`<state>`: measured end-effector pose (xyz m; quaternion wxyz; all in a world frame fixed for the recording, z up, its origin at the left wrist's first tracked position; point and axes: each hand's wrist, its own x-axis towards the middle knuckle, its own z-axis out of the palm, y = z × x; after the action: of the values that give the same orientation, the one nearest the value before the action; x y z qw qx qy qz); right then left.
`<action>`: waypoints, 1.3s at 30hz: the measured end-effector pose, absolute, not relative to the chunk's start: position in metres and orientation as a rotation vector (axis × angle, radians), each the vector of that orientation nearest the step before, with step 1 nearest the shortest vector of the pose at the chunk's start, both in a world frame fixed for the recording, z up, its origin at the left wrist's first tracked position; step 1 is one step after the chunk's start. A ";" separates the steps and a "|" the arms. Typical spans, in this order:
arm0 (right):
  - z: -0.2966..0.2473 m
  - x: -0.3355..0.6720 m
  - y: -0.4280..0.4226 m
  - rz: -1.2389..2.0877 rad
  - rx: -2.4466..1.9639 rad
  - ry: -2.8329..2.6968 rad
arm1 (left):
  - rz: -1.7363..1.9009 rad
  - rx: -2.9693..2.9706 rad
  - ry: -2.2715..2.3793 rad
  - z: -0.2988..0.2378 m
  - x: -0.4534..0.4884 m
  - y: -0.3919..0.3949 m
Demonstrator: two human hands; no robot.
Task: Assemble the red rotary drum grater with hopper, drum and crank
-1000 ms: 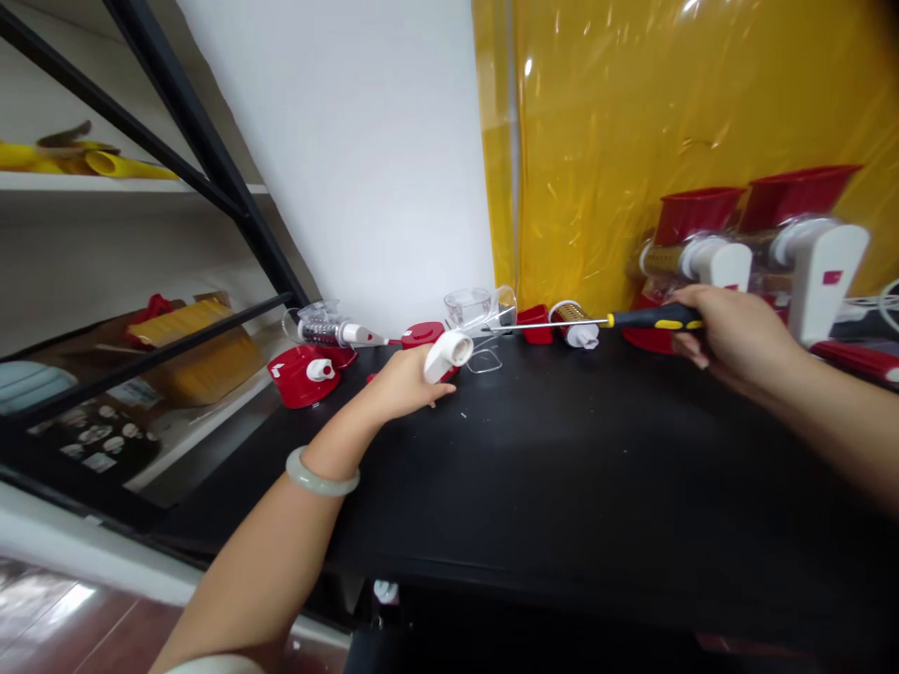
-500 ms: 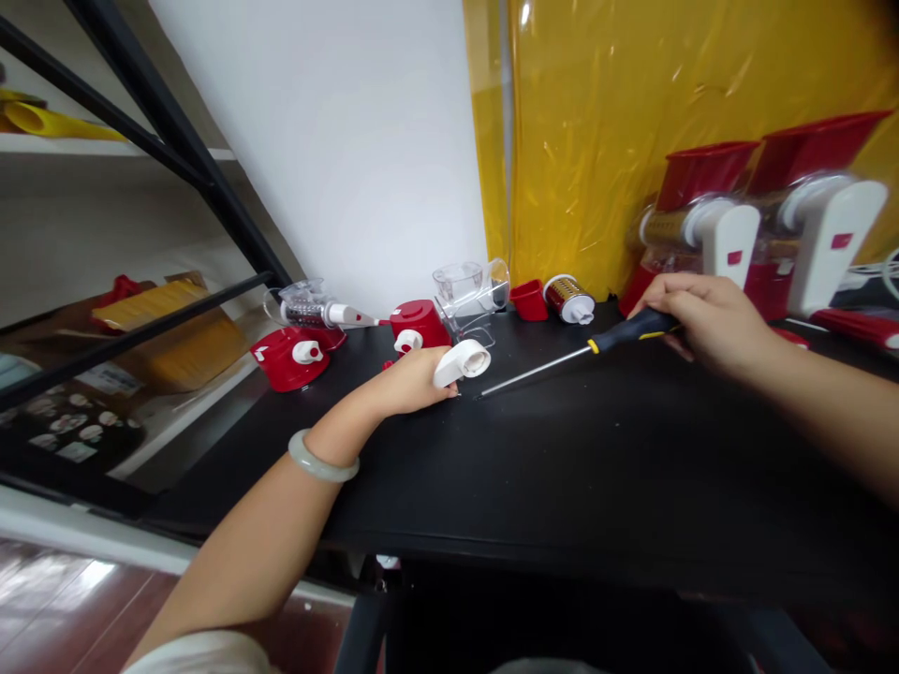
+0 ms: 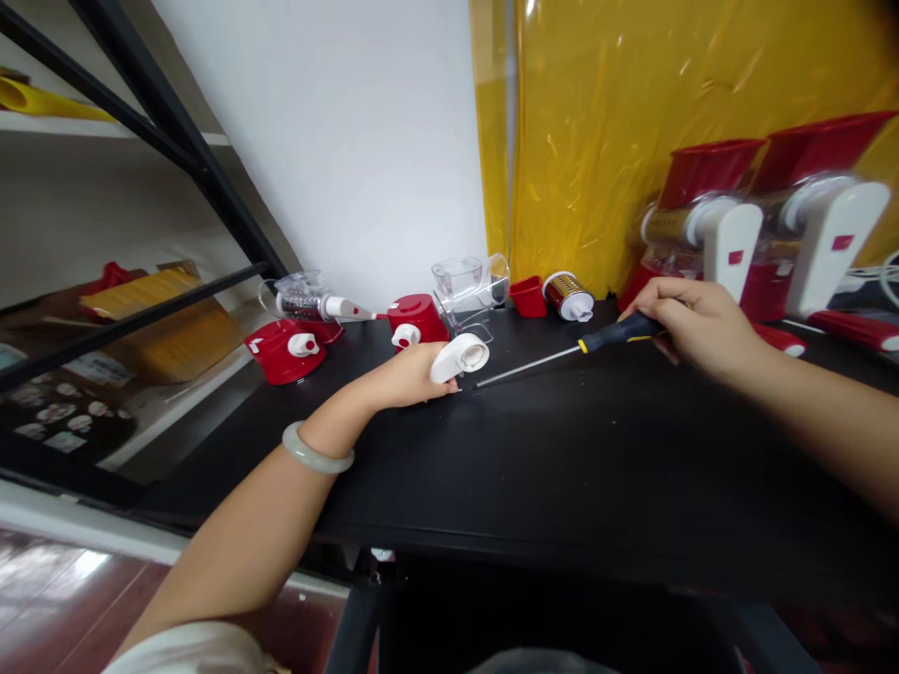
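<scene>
My left hand [image 3: 407,376] rests on the black table [image 3: 562,468] and is closed around a white plastic part [image 3: 460,357] with a round open end. My right hand [image 3: 692,323] grips the black and yellow handle of a screwdriver [image 3: 562,358]. Its long metal shaft slants down to the left, and the tip sits on the table just right of the white part. A pale bangle [image 3: 316,449] circles my left wrist.
At the table's back stand a red base [image 3: 285,348], a clear housing with a grater drum [image 3: 309,301], a red cap piece [image 3: 416,321], a clear hopper [image 3: 469,284], a small red cup [image 3: 528,297] and a loose drum [image 3: 570,296]. Two assembled red and white grinders [image 3: 730,234] stand right, before a yellow sheet. A black shelf frame [image 3: 140,103] rises left.
The screwdriver swung from level in the air down to the table, its tip now beside the white part. My left hand stayed put, tilting the part slightly.
</scene>
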<state>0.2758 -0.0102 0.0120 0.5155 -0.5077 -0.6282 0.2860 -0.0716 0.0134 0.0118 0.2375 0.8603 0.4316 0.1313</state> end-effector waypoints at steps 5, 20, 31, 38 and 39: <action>0.011 0.282 -0.007 0.705 -1.138 -1.446 | 0.443 2.139 1.204 0.016 -0.072 0.012; 0.018 0.285 -0.006 0.670 -1.047 -1.297 | 0.757 1.885 1.096 0.024 -0.072 0.009; 0.015 0.286 -0.001 0.639 -1.006 -1.274 | 0.812 1.854 1.080 0.023 -0.072 0.009; 0.015 0.285 -0.002 0.639 -0.997 -1.281 | 0.805 1.838 1.080 0.023 -0.072 0.009; 0.015 0.284 -0.002 0.638 -0.997 -1.281 | 0.809 1.834 1.080 0.023 -0.072 0.009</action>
<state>0.2842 -0.0024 0.0147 0.6434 -0.4375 -0.5624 0.2799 -0.0718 0.0089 0.0232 0.4190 0.7313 0.4307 0.3228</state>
